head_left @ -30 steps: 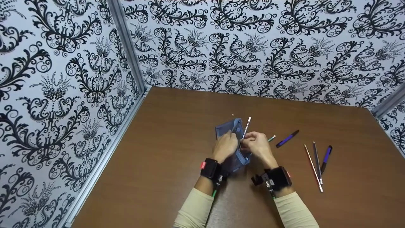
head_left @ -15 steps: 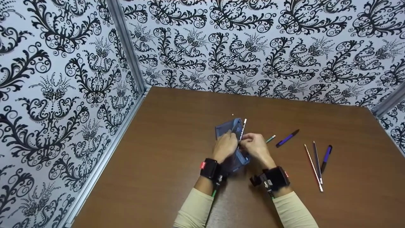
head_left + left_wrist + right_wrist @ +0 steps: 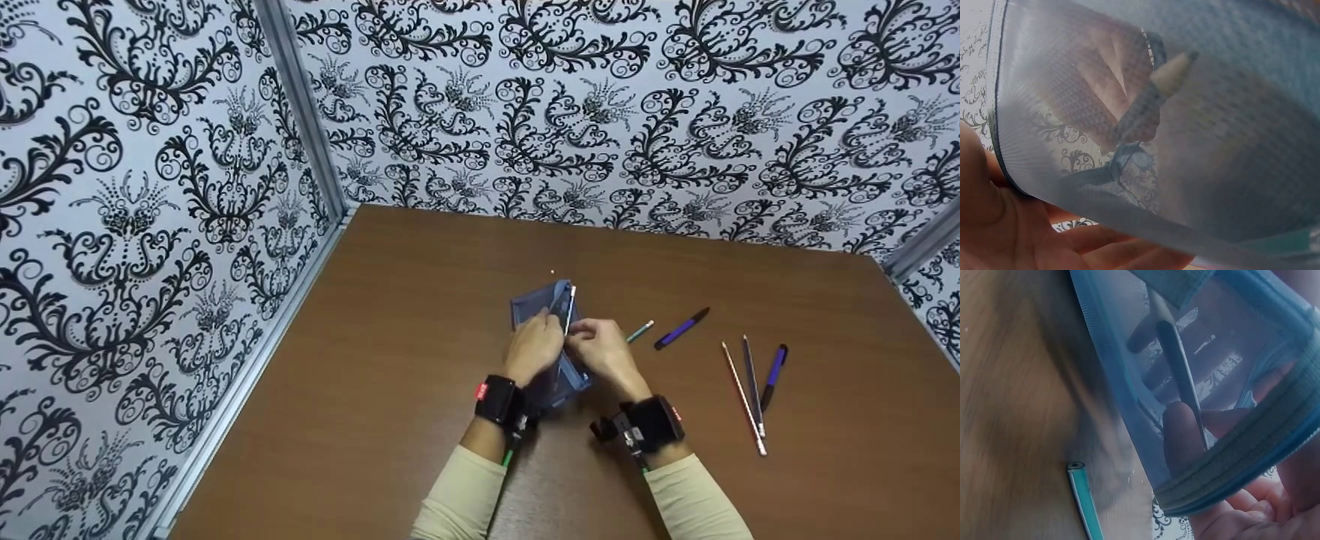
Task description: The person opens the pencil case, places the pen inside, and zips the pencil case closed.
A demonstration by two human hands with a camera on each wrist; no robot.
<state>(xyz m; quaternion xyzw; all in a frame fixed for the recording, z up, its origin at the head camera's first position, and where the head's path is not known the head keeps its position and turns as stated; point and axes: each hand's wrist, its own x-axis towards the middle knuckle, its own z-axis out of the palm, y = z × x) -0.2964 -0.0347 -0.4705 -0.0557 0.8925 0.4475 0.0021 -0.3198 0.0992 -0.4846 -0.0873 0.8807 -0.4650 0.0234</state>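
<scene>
My left hand grips a blue see-through mesh zip pouch by its side, near the middle of the table. With its thumb and fingertips, my right hand pinches a pencil at the pouch's zipped mouth. In the right wrist view the pencil runs inside the pouch beyond the zip band, with the right fingertips just past that band. The sharpened pencil tip shows through the mesh in the left wrist view. Part of the pouch is hidden behind both hands.
Right of the hands lie a green pencil and a purple-black pen. Further right are a red-and-white pencil, a dark pencil and another purple-black pen. Patterned walls border the table.
The right hand has moved slightly left with the pencil, which has slid down and sits deeper in the pouch. More of the green pencil shows. The left hand stays in place.
</scene>
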